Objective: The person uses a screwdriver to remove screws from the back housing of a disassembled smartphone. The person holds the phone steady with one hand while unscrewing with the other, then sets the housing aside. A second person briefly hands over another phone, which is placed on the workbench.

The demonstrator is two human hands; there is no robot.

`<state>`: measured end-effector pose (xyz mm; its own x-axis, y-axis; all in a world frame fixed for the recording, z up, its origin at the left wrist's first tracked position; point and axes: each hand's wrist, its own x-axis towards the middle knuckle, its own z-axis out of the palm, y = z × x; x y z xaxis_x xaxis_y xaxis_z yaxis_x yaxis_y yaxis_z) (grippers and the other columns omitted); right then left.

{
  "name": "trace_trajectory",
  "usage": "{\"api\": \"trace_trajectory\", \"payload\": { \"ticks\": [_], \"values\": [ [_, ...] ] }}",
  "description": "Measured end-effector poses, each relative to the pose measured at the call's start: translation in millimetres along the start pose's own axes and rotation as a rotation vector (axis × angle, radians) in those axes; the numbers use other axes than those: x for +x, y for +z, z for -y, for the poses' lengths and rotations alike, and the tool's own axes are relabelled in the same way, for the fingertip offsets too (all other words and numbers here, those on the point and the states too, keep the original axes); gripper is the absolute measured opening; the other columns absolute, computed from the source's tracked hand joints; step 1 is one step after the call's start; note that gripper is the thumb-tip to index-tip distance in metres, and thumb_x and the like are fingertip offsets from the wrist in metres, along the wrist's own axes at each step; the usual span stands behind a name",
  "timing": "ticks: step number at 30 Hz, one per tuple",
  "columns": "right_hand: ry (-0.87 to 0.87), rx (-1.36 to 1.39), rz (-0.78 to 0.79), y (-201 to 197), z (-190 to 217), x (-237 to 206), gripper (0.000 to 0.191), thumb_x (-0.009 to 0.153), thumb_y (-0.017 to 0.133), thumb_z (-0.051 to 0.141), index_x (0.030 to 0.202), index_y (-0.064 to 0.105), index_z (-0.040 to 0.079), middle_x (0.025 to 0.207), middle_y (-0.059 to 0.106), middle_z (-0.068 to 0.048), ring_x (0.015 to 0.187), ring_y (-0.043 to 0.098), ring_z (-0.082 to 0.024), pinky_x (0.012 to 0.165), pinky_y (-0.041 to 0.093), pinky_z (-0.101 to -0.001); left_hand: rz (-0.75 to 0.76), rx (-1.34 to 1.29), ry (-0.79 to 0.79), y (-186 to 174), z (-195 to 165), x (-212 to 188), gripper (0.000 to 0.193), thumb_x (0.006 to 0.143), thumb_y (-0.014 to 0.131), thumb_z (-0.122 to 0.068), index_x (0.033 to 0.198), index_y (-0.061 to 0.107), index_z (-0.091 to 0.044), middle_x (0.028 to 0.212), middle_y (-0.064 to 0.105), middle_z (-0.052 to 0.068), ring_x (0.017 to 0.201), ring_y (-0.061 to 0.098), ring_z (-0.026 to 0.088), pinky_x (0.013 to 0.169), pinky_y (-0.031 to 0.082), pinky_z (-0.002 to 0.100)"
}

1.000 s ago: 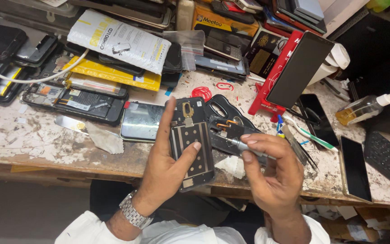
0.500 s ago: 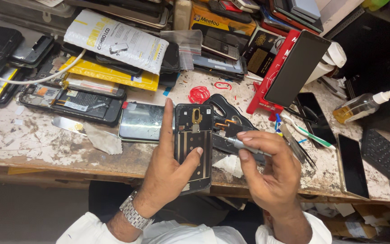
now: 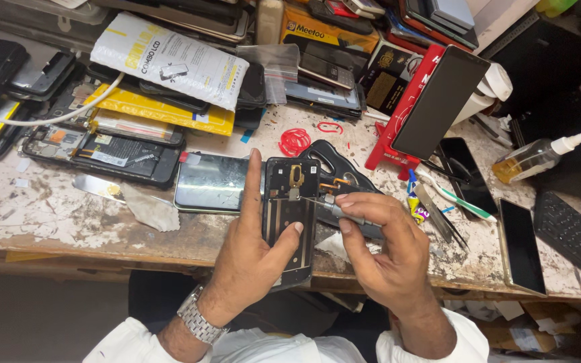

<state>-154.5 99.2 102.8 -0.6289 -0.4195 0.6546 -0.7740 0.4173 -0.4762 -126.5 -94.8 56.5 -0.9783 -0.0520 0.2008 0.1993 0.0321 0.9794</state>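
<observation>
While left hand (image 3: 253,259) grips the opened phone frame (image 3: 290,218), right hand (image 3: 388,252) pinches a screwdriver (image 3: 344,212). Frame looks light, thin, probably fragile; hold by edges.

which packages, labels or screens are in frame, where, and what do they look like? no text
White padded pouch: back left, flat, tilted, yellow stripe.
Yellow flat package: beneath the pouch, rectangular.
Orange box: back centre.
Red card box: right of centre, dark phone leaning on it.
Glass screen panel: beside left hand, reflective.
Dark screen: front right edge.

The left hand (image 3: 253,259) hides the phone frame's (image 3: 290,208) lower edge.
</observation>
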Motion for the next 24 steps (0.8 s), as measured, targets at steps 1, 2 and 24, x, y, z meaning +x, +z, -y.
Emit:
{"api": "trace_trajectory", "payload": {
  "ticks": [1,2,24],
  "values": [
    [0.0,0.001,0.002,0,0,0,0.024,0.091,0.07,-0.009,0.112,0.062,0.0,0.115,0.071,-0.014,0.109,0.072,-0.023,0.096,0.057,-0.032,-0.005,-0.002,0.027,0,0,0,0.103,0.087,0.062,-0.004,0.163,-0.008,-0.011,0.113,0.076,0.015,0.096,0.08,0.022,0.085,0.063,0.036],
    [-0.001,0.003,0.006,1,-1,0,0.024,0.091,0.07,-0.009,0.112,0.062,0.0,0.115,0.071,-0.014,0.109,0.072,-0.023,0.096,0.057,-0.032,-0.011,-0.004,0.055,0,0,0,0.103,0.087,0.062,-0.004,0.163,-0.007,-0.011,0.115,0.076,0.015,0.097,0.08,0.023,0.085,0.062,0.036],
    [-0.075,-0.037,0.191,-8,10,18,0.027,0.089,0.068,-0.01,0.112,0.061,0.001,0.114,0.071,-0.014,0.107,0.075,-0.026,0.088,0.061,-0.0327,0.009,0.0,0.084,-1,-3,-2,0.101,0.088,0.062,-0.004,0.163,-0.006,-0.011,0.115,0.076,0.014,0.099,0.079,0.023,0.086,0.062,0.036]
  ]
}}
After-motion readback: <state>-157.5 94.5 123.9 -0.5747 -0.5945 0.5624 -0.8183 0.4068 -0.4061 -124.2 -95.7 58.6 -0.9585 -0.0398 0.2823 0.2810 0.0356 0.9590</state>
